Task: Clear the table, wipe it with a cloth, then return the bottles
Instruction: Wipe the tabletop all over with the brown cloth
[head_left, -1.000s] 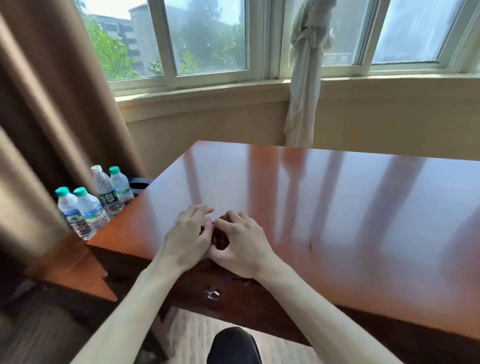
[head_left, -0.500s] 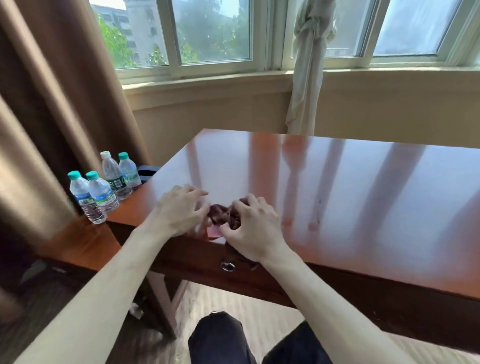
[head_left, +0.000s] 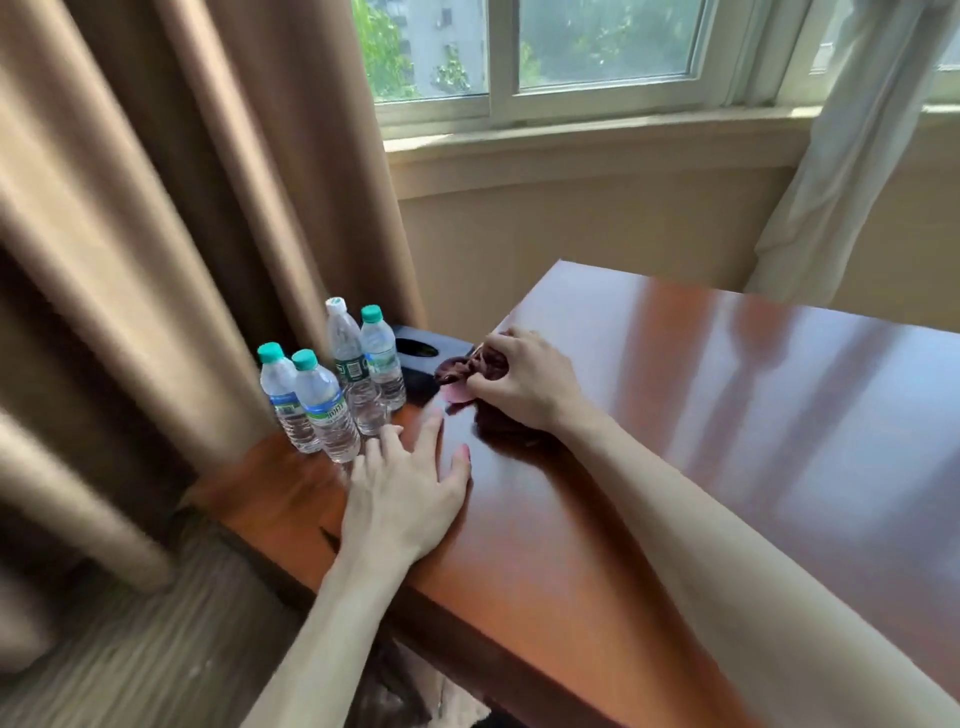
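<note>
While bunched, cloth (head_left: 470, 370) seemingly under right hand (head_left: 524, 384)

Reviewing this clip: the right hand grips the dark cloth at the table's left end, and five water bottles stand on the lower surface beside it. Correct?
Not quite. The head view shows four water bottles, not five. The rest holds: the right hand grips the dark cloth at the table's left end.

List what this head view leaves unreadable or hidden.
- Cloth: mostly covered by the gripping right hand; full extent unseen.
- Bottles: label print too small and blurred.
- Dark box: partly behind the bottles and cloth; contents unseen.
- Table: right end cut off by the frame edge.
</note>
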